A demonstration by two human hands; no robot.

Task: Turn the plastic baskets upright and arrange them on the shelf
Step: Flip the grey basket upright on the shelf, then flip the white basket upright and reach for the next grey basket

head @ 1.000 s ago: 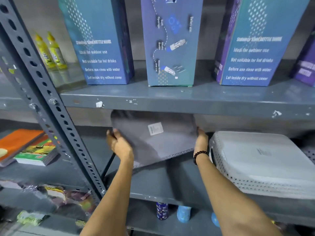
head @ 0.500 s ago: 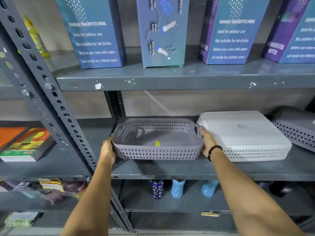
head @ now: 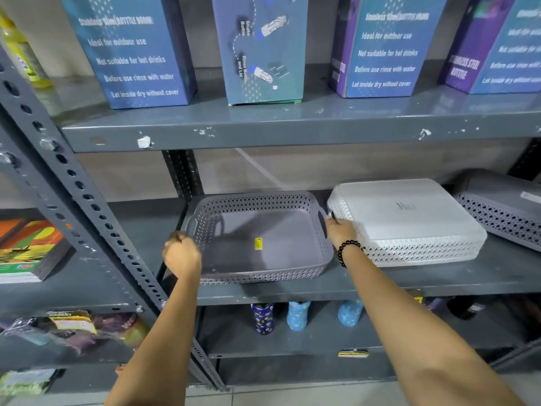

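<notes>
The grey basket point(head: 257, 238) sits upright on the middle shelf point(head: 409, 284), near its left end and close to the front edge, open side up with a small yellow sticker point(head: 258, 243) on its floor. The left hand point(head: 182, 253) is curled into a loose fist at the basket's left front corner; whether it grips the rim or only rests beside it cannot be told, since the fingers are tucked out of sight. The right hand point(head: 341, 231) is at the right handle, fingers lost in the narrow gap between this basket and the next, so its grasp is unclear too. A dark bead bracelet point(head: 348, 250) circles that wrist.

Three baskets show in all. Just beside the grey one lies a white basket point(head: 407, 221), upside down, its flat base facing up. Further right a second grey basket point(head: 503, 209), also inverted and tilted, is cut off by the frame's right edge.

On the upper shelf point(head: 292, 128) stand four tall printed boxes point(head: 128, 51), the rightmost cropped and all clipped at the top; a yellow bottle point(head: 20, 57) at the far left is blurred. Below the middle shelf, three small patterned bottles point(head: 297, 315) show only their lower parts.
</notes>
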